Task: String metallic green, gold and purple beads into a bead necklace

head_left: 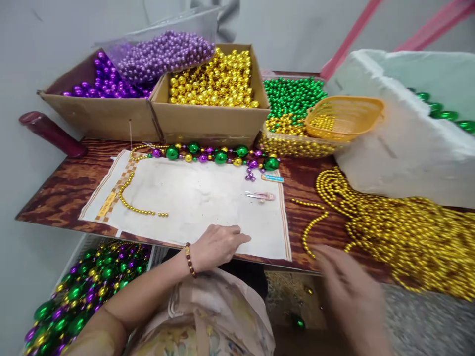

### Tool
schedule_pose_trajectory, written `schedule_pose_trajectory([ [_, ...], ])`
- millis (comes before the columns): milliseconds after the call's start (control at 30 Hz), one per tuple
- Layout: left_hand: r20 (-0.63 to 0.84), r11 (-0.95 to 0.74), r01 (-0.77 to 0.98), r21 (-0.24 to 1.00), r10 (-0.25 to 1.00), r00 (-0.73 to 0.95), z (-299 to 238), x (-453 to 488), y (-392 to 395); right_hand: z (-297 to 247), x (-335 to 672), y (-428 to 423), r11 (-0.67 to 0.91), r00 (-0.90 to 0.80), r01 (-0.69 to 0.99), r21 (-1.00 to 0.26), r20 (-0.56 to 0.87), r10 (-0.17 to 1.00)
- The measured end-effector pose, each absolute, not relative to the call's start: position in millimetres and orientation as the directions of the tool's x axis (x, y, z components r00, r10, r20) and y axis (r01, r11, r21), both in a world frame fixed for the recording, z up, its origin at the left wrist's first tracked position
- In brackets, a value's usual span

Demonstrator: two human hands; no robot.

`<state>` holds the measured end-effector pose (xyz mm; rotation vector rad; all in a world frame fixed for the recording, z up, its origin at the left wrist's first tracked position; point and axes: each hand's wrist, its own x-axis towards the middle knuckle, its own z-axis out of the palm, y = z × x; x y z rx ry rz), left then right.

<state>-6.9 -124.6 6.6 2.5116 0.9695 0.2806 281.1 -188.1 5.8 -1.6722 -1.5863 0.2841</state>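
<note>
My left hand point(218, 243), a bead bracelet at its wrist, rests low over the white cloth point(193, 198) with its fingers curled together. Whatever they may hold is hidden. My right hand point(354, 291) is blurred at the table's front edge, its fingertips closed at the lower end of a short gold bead strand point(307, 232). Small scissors point(263, 196) lie on the cloth. Along its back edge runs a garland of green, purple and gold beads point(220, 157). From its left end a gold bead string point(124, 200) curves forward, with several small gold beads at its tip.
Behind the cloth stand cardboard boxes of purple beads point(107, 81) and gold beads point(215, 81), with a yellow basket point(352, 131) beside them. A heap of gold bead strands point(415, 232) covers the right side. A dark red bottle point(54, 134) leans at left; a bin of mixed beads point(89, 291) sits below.
</note>
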Motion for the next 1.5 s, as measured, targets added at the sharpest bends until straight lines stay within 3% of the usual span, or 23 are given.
schedule_pose_trajectory([
  [100, 0.129, -0.632, 0.548, 0.548, 0.711, 0.691, 0.4, -8.3, -124.3, 5.8, 211.4, -157.9, 0.365, -0.250, 0.641, -0.675, 0.267, 0.931],
  [200, 0.144, -0.570, 0.540, 0.619, 0.759, 0.635, -3.2, -15.2, -118.1, -4.9, 172.6, -131.2, 0.452, -0.408, 0.648, -0.613, 0.222, 0.886],
  [267, 0.152, -0.549, 0.533, 0.644, 0.775, 0.614, -3.9, -23.7, -110.9, -15.5, 170.5, -121.1, 0.446, -0.424, 0.672, -0.591, 0.187, 0.886],
  [333, 0.236, -0.538, 0.526, 0.659, 0.811, 0.535, -4.6, -36.3, -101.6, -25.9, 180.2, -115.6, 0.368, -0.357, 0.661, -0.654, 0.157, 0.921],
  [400, 0.330, -0.481, 0.553, 0.680, 0.875, 0.355, -7.4, -53.0, -92.1, -34.6, 192.1, -111.1, 0.209, -0.189, 0.577, -0.790, 0.120, 0.975],
  [500, 0.311, -0.342, 0.585, 0.736, 0.937, 0.156, -17.7, -78.3, -84.4, -42.2, 196.8, -103.4, -0.079, 0.078, 0.266, -0.961, -0.060, 0.995],
  [567, 0.241, -0.325, 0.586, 0.742, 0.945, 0.219, -28.0, -88.4, -85.4, -42.8, 188.7, -98.3, -0.177, 0.088, 0.057, -0.983, -0.171, 0.981],
  [700, 0.124, -0.354, 0.569, 0.743, 0.907, 0.402, -45.5, -91.8, -93.6, -38.7, 169.2, -85.0, -0.178, 0.123, -0.192, -0.965, -0.203, 0.971],
  [833, 0.072, -0.264, 0.576, 0.774, 0.940, 0.333, -48.7, -95.0, -96.2, -35.0, 179.7, -70.3, -0.158, 0.327, -0.355, -0.922, -0.280, 0.903],
  [1000, 0.009, -0.249, 0.653, 0.715, 0.937, 0.348, -49.8, -99.0, -91.3, -30.2, 217.2, -70.0, -0.156, 0.359, -0.495, -0.855, -0.365, 0.859],
  [1133, -0.028, -0.305, 0.710, 0.634, 0.909, 0.416, -39.5, -98.2, -80.9, -31.8, 234.2, -77.8, -0.103, 0.396, -0.410, -0.906, -0.279, 0.875],
  [1300, 0.300, -0.524, 0.686, 0.506, 0.852, 0.429, 16.8, -51.2, -13.9, -54.4, 224.0, -97.4, -0.153, 0.215, -0.030, -0.988, -0.156, 0.964],
  [1433, 0.435, -0.715, 0.491, 0.498, 0.696, 0.572, 74.1, 74.0, 90.6, -84.3, 206.3, -116.0, -0.144, 0.250, 0.007, -0.990, -0.138, 0.958],
  [1500, 0.484, -0.764, 0.478, 0.434, 0.645, 0.591, 88.3, 148.4, 159.6, -94.8, 201.7, -123.1, -0.135, 0.252, 0.016, -0.991, -0.126, 0.959],
])
